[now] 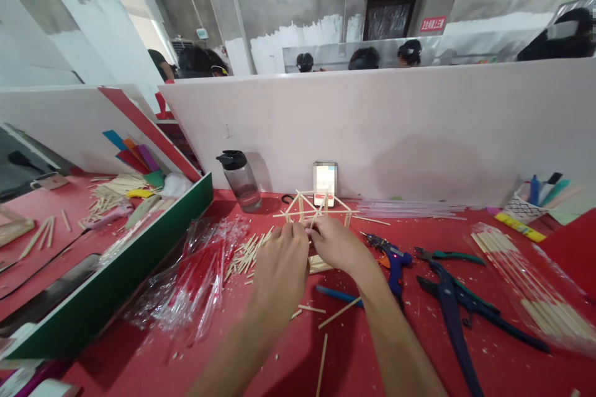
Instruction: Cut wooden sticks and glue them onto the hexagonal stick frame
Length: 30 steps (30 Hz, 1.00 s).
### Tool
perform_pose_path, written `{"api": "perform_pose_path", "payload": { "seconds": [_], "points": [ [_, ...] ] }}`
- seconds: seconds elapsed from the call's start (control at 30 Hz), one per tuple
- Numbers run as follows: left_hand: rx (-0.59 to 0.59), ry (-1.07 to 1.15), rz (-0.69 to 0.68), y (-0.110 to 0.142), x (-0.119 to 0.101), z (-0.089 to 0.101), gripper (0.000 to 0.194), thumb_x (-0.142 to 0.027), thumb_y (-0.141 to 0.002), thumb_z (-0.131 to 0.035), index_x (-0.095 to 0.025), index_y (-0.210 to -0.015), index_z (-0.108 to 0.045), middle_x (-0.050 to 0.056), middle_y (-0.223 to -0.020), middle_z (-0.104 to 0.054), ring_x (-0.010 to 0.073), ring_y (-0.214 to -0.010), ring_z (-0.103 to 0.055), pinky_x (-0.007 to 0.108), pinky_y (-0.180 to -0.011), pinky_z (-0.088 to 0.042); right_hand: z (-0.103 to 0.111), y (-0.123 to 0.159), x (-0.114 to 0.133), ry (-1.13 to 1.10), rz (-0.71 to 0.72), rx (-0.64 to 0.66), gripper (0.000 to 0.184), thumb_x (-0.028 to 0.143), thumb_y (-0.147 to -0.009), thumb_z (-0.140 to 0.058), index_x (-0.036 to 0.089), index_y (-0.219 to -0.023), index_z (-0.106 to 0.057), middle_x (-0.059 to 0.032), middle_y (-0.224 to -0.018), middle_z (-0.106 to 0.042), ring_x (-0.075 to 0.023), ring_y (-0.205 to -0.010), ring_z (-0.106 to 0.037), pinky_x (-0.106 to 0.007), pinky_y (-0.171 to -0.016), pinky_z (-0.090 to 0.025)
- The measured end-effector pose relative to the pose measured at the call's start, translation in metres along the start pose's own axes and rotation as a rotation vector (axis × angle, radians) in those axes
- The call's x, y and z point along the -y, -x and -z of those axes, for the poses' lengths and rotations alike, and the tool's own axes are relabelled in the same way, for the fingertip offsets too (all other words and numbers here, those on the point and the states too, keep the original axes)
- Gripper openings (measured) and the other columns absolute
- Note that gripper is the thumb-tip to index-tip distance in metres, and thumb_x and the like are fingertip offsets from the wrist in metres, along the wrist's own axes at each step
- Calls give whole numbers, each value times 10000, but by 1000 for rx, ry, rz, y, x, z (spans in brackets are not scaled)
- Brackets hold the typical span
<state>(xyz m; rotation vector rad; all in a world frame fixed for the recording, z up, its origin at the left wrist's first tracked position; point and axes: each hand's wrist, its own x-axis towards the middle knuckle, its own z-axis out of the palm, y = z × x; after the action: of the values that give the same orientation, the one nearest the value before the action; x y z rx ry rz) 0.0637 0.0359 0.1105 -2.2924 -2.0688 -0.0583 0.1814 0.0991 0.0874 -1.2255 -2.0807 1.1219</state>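
A small house-like frame of thin wooden sticks (pixel 298 216) stands on the red table behind my hands. My left hand (pixel 285 251) is closed on the frame's near side, its fingertips partly hidden. Beside it my right hand (pixel 336 243) pinches at the same part of the frame, thumb and fingers together near the left hand's fingers. Exactly which stick each hand grips is hidden. Below my hands lies a flat layer of sticks (pixel 320 265). A phone with a lit screen (pixel 325 183) leans on the partition just behind the frame.
Right of my hands lie a blue glue gun (pixel 395 267), pliers (pixel 454 255), a large blue cutter (pixel 449 304) and bagged sticks (pixel 531 291). Cut sticks (pixel 246 254), plastic wrapping (pixel 195 279) and a water bottle (pixel 241 183) are left. A white partition (pixel 288 130) stands behind.
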Motion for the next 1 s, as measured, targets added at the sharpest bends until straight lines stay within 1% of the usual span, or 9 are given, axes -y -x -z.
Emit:
{"api": "perform_pose_path", "payload": {
  "seconds": [0.13,0.23,0.37,0.43,0.53,0.67,0.77,0.9,1.0],
  "points": [
    [-27,1,-4,0,0,-3,319,13,-836,-436,-135,-1052,-618,138,-974,-668,295,-957,-645,352,-763,-488,-1,-1,-2,-7,-6,3,241,123,-900,-483,178,-803,-696,-55,-857,-760,-182,-810,-699,-263,-760,-481],
    [2,47,20,-5,4,-6,303,3,-827,-460,-129,-1062,-598,154,-1004,-678,308,-993,-643,355,-767,-471,-2,-2,-4,-18,-16,10,243,137,-901,-486,182,-794,-699,-46,-796,-751,-178,-753,-695,-261,-729,-488],
    [44,215,26,-16,22,-14,190,-78,-896,-460,-161,-1007,-590,133,-992,-712,289,-932,-670,329,-701,-425,-4,-2,-6,-32,-24,4,247,138,-909,-480,186,-810,-701,-48,-779,-748,-177,-739,-691,-259,-713,-495],
    [24,316,13,-18,31,-19,152,-144,-942,-454,-182,-962,-600,99,-926,-729,268,-850,-683,309,-645,-385,-5,-3,-8,-39,-30,3,242,142,-913,-482,184,-815,-699,-51,-777,-748,-177,-734,-691,-260,-710,-500],
    [-10,432,7,-16,39,-22,181,-213,-965,-469,-207,-900,-638,56,-849,-744,245,-795,-687,287,-618,-345,-6,-4,-10,-54,-44,6,229,154,-922,-484,178,-830,-692,-53,-779,-746,-168,-690,-689,-260,-694,-508],
    [-17,481,21,-14,37,-17,208,-292,-954,-528,-233,-873,-710,31,-811,-759,229,-761,-680,280,-615,-325,-6,-4,-10,-73,-64,16,210,155,-919,-487,175,-857,-687,-49,-807,-743,-151,-659,-690,-248,-673,-515],
    [4,468,26,-18,35,-13,177,-290,-920,-583,-240,-852,-738,31,-805,-760,221,-742,-669,278,-601,-302,-5,-4,-10,-86,-75,23,205,138,-905,-489,175,-878,-688,-45,-810,-740,-149,-667,-694,-245,-672,-523],
    [-19,453,43,-23,36,-16,194,-291,-922,-576,-217,-788,-695,34,-747,-727,213,-704,-641,273,-587,-277,-5,-5,-12,-102,-83,35,204,136,-899,-489,178,-868,-686,-37,-784,-734,-156,-683,-704,-255,-695,-538],
    [-30,515,30,-24,39,-25,210,-273,-940,-543,-208,-756,-619,17,-713,-684,188,-666,-606,261,-580,-277,-5,-5,-12,-121,-92,40,206,149,-913,-474,181,-882,-675,-45,-822,-740,-161,-697,-719,-255,-687,-549]
  ]
}}
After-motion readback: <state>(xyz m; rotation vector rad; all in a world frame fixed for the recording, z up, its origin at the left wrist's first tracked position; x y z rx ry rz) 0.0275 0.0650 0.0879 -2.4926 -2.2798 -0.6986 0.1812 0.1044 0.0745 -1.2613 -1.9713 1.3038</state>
